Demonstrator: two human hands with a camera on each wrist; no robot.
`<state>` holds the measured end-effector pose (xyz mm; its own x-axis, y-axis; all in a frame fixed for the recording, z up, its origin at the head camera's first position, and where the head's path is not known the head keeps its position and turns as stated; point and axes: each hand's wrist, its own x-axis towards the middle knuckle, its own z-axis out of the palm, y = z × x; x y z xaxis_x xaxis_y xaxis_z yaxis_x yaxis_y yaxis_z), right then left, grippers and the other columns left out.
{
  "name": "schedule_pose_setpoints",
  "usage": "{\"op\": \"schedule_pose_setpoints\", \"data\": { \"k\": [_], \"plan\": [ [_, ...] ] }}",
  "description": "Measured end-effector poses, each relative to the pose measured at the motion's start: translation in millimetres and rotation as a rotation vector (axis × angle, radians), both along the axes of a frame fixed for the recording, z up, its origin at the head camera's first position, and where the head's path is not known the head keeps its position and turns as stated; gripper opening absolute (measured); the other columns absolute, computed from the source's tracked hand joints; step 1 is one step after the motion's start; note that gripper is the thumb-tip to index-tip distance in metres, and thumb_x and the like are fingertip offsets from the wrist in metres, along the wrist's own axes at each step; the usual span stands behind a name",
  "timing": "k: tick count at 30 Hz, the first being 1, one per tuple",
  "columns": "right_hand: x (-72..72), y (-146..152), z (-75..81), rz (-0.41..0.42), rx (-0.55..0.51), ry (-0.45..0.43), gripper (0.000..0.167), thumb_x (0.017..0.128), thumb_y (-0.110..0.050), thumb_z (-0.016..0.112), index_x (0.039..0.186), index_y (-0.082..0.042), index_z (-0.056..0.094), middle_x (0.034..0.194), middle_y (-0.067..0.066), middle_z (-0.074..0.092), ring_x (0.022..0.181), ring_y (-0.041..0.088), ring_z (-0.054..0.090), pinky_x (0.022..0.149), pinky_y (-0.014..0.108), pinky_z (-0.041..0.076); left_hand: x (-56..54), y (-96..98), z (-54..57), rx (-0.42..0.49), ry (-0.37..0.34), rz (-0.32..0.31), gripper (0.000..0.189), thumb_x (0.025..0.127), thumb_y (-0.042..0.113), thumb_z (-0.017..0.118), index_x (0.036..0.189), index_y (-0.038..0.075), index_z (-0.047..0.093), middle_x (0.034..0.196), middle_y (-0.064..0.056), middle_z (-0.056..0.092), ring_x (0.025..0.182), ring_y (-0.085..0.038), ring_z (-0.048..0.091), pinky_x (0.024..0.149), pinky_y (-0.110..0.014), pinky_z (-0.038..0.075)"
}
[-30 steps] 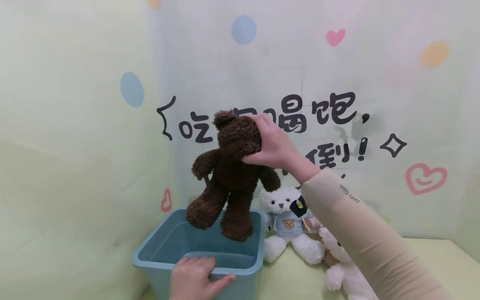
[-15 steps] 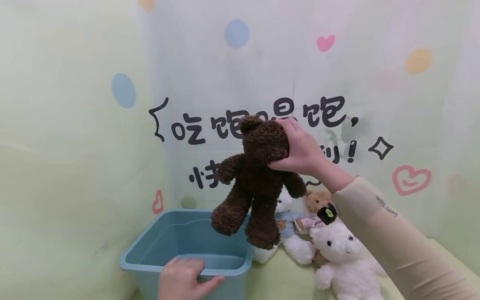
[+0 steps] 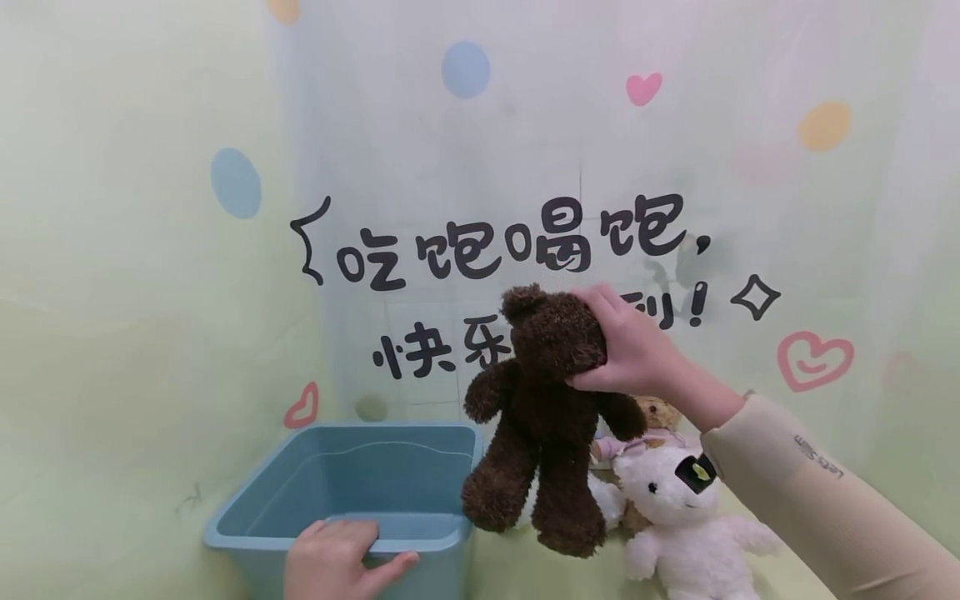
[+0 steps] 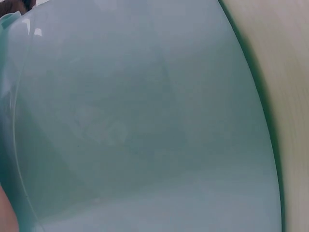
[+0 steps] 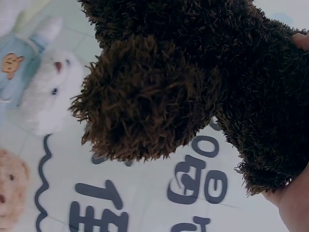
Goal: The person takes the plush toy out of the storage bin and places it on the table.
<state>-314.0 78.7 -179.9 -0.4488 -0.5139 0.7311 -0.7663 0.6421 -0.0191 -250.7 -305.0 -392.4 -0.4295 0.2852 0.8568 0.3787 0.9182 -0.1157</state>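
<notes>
My right hand (image 3: 630, 346) grips a dark brown teddy bear (image 3: 558, 408) by the side of its head. The bear hangs upright with its legs down, just right of the blue plastic bin (image 3: 465, 442). In the right wrist view the bear's shaggy brown fur (image 5: 140, 96) fills the upper part, with part of the hand (image 5: 297, 203) at the right edge. My left hand (image 3: 330, 558) holds the bin's near rim, fingers over the inside and thumb along the outside. The left wrist view shows mostly the bin's outer wall (image 4: 145, 111).
Right of the bin sits a white bear (image 3: 667, 492), with a light brown bear (image 3: 656, 412) in pink behind it. A white bear in a blue shirt (image 5: 17, 63) shows in the right wrist view. A printed cloth backdrop (image 3: 525, 125) stands behind.
The brown bear in my right hand has moved right and down, from over the bin to beside it. My left hand has stayed on the rim while the head view has shifted.
</notes>
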Motion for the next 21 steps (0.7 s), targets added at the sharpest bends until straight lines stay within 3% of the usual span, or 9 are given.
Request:
{"op": "schedule_pose_setpoints", "data": {
  "k": [6, 21],
  "plan": [
    [-3.4, 6, -26.5, 0.032, 0.045, -0.01, 0.087, 0.056, -0.031, 0.086, 0.132, -0.013, 0.046, 0.114, 0.003, 0.05, 0.089, 0.019, 0.058, 0.074, 0.043, 0.05, 2.0, 0.8, -0.1, 0.004, -0.051, 0.024, 0.062, 0.069, 0.077, 0.065, 0.053, 0.03, 0.028, 0.052, 0.019, 0.017, 0.045, 0.002, 0.018, 0.048, -0.02, 0.021],
    [-7.0, -1, -84.1, 0.033, 0.166, -0.055, 0.089, 0.055, -0.036, 0.084, 0.132, -0.011, 0.047, 0.113, -0.001, 0.049, 0.082, 0.012, 0.056, 0.07, 0.035, 0.05, 1.7, -0.8, -1.3, -0.014, -0.052, 0.043, 0.062, 0.07, 0.078, 0.062, 0.053, 0.029, 0.028, 0.052, 0.018, 0.017, 0.045, 0.001, 0.019, 0.048, -0.02, 0.021]
  ]
}}
